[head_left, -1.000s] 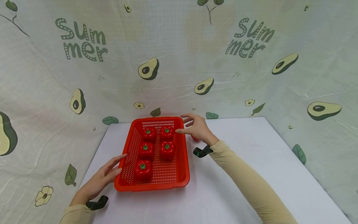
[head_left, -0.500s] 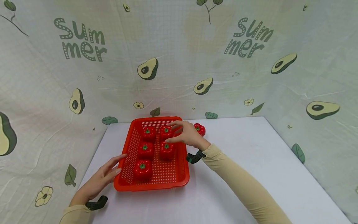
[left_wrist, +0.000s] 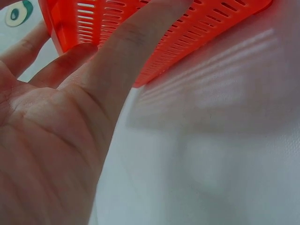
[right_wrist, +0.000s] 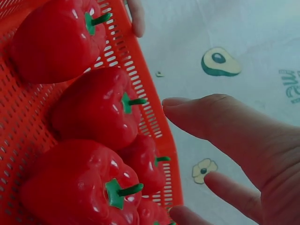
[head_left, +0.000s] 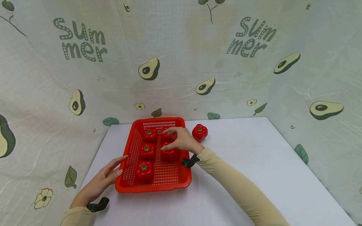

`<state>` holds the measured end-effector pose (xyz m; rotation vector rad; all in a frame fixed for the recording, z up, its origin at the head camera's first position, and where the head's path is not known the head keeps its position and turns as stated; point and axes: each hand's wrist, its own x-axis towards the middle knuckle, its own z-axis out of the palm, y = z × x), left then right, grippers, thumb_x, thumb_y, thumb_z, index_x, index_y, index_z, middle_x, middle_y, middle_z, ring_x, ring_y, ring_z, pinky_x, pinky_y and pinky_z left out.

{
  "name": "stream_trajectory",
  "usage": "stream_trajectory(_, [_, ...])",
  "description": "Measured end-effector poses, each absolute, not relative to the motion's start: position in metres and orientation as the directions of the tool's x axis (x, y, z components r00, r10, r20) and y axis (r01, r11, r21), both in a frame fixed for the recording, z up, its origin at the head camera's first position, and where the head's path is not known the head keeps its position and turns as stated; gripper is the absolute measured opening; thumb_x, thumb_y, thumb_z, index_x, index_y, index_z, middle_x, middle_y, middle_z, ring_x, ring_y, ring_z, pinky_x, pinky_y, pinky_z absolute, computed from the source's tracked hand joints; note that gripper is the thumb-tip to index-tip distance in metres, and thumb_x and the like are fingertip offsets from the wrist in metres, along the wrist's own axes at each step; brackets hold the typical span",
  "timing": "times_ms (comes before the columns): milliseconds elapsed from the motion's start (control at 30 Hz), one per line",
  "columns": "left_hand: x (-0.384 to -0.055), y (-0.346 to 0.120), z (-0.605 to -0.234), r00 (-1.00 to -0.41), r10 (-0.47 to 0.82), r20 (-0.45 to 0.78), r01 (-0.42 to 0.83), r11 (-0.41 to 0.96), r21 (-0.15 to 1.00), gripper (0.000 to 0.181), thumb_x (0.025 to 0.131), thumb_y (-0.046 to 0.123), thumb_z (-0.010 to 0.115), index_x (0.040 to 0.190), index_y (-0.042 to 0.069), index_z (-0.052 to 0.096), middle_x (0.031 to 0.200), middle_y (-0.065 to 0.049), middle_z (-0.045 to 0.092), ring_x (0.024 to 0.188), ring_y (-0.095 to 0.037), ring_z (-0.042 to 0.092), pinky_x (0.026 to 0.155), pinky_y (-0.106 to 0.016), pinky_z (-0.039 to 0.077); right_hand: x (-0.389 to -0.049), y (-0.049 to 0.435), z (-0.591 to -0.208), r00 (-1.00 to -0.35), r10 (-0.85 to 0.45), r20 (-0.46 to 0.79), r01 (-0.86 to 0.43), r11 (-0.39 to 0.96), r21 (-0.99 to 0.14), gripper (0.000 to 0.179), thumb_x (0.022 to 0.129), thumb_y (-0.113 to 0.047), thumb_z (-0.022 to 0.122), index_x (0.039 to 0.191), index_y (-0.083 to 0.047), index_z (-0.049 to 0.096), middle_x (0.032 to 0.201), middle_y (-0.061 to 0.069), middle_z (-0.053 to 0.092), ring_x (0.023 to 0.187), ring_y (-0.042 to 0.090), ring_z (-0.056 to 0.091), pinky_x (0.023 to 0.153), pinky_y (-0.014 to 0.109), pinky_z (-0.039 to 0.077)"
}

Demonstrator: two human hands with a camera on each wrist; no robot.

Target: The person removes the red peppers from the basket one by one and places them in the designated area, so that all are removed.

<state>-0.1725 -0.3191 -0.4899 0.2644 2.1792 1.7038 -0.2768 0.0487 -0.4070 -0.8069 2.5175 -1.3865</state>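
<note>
A red perforated plastic basket [head_left: 185,171] stands on the white table, holding several red bell peppers with green stems. Three peppers line its left side, the nearest being a front pepper [head_left: 145,171]; two more lie on the right, partly covered by my right hand [head_left: 185,139]. That hand hovers over them with spread, slightly bent fingers and nothing in its grasp. In the right wrist view, its thumb [right_wrist: 197,112] is apart from the peppers. My left hand [head_left: 99,182] rests its extended fingers and thumb against the basket's left side. Its thumb [left_wrist: 126,56] lies along the perforated wall.
Another red bell pepper [head_left: 200,132] sits on the table just outside the basket's far right corner. A light cloth [head_left: 175,40] printed with avocados hangs behind and beside the table [head_left: 254,157].
My right hand has moved left and nearer, from the basket's far right corner to over the right-hand peppers. The pepper outside, mostly hidden before, now shows fully. My left hand stays put.
</note>
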Motion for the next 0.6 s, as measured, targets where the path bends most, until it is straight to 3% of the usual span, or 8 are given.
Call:
stream_trajectory(233, [-0.171,-0.320,-0.489,-0.916,0.370,-0.153,-0.060,0.251,0.966,0.054,0.106,0.021,0.049,0.155,0.037,0.031,0.163,0.000,0.015,0.130,-0.024,0.052,0.091,-0.043,0.055,-0.275,0.040,-0.407,-0.847,-0.525,0.085,-0.386,0.497,-0.777,0.059,0.074,-0.035,0.089,0.125,-0.020,0.066,0.124,0.015,0.063,0.110,0.032,0.057,0.077,0.032,0.055])
stream_trajectory(600, [-0.172,-0.320,-0.491,-0.914,0.372,-0.162,-0.077,0.233,0.969,0.053,0.106,0.022,0.048,0.154,0.037,0.031,0.162,0.000,0.015,0.130,-0.031,0.051,0.091,-0.044,0.055,-0.277,0.030,-0.418,-0.849,-0.526,0.056,-0.403,0.573,-0.714,0.056,0.071,-0.030,0.092,0.121,-0.019,0.069,0.122,0.014,0.064,0.113,0.029,0.056,0.086,0.036,0.051])
